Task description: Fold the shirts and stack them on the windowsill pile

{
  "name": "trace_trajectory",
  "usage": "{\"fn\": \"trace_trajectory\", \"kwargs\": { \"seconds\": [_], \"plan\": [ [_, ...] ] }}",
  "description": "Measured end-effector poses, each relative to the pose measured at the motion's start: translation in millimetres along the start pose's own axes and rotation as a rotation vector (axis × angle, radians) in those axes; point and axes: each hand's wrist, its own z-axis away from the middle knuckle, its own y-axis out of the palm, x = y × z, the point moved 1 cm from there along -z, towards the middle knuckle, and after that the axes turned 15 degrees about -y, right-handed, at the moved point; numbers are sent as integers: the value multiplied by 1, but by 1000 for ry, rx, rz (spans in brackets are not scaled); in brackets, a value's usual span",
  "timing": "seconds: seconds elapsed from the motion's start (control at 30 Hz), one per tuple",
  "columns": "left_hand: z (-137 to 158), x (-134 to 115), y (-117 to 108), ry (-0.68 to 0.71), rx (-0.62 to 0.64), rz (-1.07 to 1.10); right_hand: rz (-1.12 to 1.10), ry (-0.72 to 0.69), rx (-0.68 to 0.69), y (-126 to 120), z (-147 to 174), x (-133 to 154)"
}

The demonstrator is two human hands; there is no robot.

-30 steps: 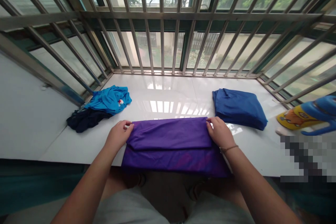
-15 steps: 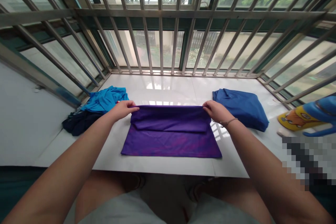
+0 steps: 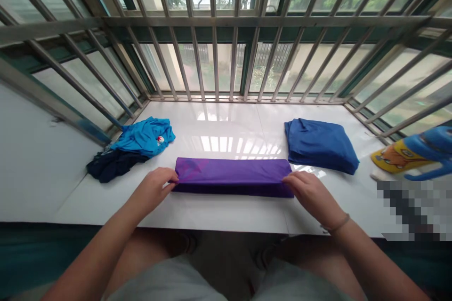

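Note:
A purple cloth, perhaps a garment, lies folded into a long narrow strip on the white glossy ledge. My left hand pinches its left end, thumb and fingers closed on the edge. At the opposite end my right hand grips the cloth in the same way, with a thin band round the wrist. The near edge is lifted slightly between the two hands, and a darker underside shows below it.
Crumpled bright blue and dark navy clothes lie at the left. A folded blue cloth sits at the right, beside a blue and yellow bottle. Metal window bars enclose the back and sides.
The upper part of the purple cloth has come down toward me, turning a taller rectangle into a narrow strip. Both hands have moved nearer with its edge in their fingers.

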Motion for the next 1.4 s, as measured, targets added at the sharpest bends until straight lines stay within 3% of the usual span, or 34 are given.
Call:
{"fn": "trace_trajectory", "kwargs": {
  "seconds": [0.17, 0.3, 0.43, 0.53, 0.67, 0.83, 1.03, 1.2, 1.3, 1.4],
  "plan": [
    [43, 18, 42, -45, -40, -102, -36, -16, 8, 40, 47, 25],
    [54, 15, 46, -72, -122, -149, -31, 56, 48, 38, 45, 33],
    [48, -11, 45, -67, -219, -165, -14, 129, -16, 25, 18, 43],
    [31, -43, 61, 8, -221, -139, 17, 144, -99, 34, -18, 55],
    [-6, -67, 92, 30, -111, -200, 37, 161, 44, 66, -66, 64],
    [-40, -43, 96, -171, -71, -265, 74, 487, 173, 88, -72, 43],
    [-43, -12, 85, -305, -90, -243, 116, 710, 82, 86, -39, 39],
    [-37, 7, 83, -392, -189, -224, 298, 781, -99, 78, -22, 53],
    [-34, 20, 75, -420, -218, -228, 310, 812, -73, 71, -19, 54],
    [-30, 27, 65, -483, -261, -236, 172, 839, 13, 64, -22, 50]
  ]
}}
